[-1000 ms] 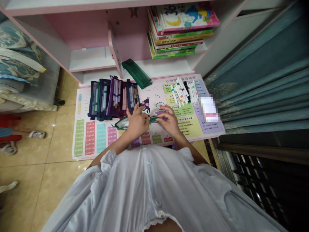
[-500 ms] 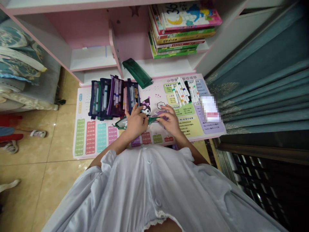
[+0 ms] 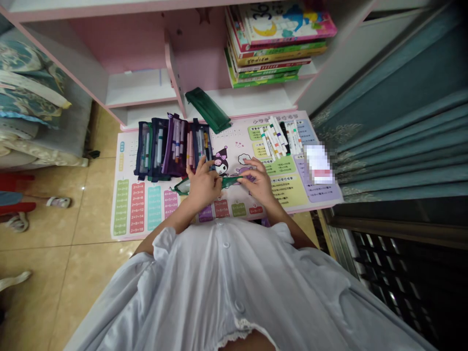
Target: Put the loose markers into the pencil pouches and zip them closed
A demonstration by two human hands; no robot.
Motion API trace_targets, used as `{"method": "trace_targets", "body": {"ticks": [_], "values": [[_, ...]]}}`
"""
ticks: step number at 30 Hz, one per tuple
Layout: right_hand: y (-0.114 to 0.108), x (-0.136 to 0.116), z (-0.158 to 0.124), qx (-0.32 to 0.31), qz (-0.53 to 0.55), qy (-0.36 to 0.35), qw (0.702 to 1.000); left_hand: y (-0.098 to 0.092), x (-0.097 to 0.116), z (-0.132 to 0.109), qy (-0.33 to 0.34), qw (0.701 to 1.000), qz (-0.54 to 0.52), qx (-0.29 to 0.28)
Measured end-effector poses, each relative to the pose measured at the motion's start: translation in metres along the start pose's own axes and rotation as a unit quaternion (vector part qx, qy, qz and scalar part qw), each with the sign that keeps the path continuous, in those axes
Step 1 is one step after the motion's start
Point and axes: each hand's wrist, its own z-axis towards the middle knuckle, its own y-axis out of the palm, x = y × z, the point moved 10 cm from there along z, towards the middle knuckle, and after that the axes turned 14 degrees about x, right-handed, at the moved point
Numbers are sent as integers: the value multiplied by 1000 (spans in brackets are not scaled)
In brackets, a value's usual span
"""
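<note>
A green mesh pencil case (image 3: pixel 229 182) lies on the pink desk mat (image 3: pixel 146 204) in front of me, and both hands grip it. My left hand (image 3: pixel 203 183) is closed over its left half, index finger stretched forward. My right hand (image 3: pixel 258 181) pinches its right end. What sits inside the case is hidden by my hands. Just beyond my left hand stands a row of dark mesh pencil cases (image 3: pixel 171 146) filled with pens.
A pile of loose markers (image 3: pixel 280 136) lies at the mat's far right. Another green pencil case (image 3: pixel 207 110) rests on the white shelf behind. A stack of books (image 3: pixel 274 44) fills the shelf above. Teal curtain (image 3: pixel 395 126) hangs on the right; tiled floor on the left.
My left hand has slid slightly left along the green pencil case, exposing more of its middle. My right hand has stayed in place.
</note>
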Motion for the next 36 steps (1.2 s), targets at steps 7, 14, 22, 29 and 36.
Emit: {"method": "trace_targets", "body": {"ticks": [7, 14, 22, 29, 36], "values": [[-2, 3, 0, -9, -1, 19, 1000, -3, -5, 0, -4, 1000, 10, 0], [-5, 4, 1, -6, -9, 31, 999, -7, -10, 0, -6, 1000, 16, -3], [-11, 7, 3, 13, -4, 31, 999, -10, -16, -1, 2, 1000, 24, 7], [-11, 8, 3, 13, 0, 42, 999, -15, -17, -2, -5, 1000, 29, -4], [-14, 10, 3, 24, 8, 50, 998, -19, -22, -2, -16, 1000, 22, 3]]}}
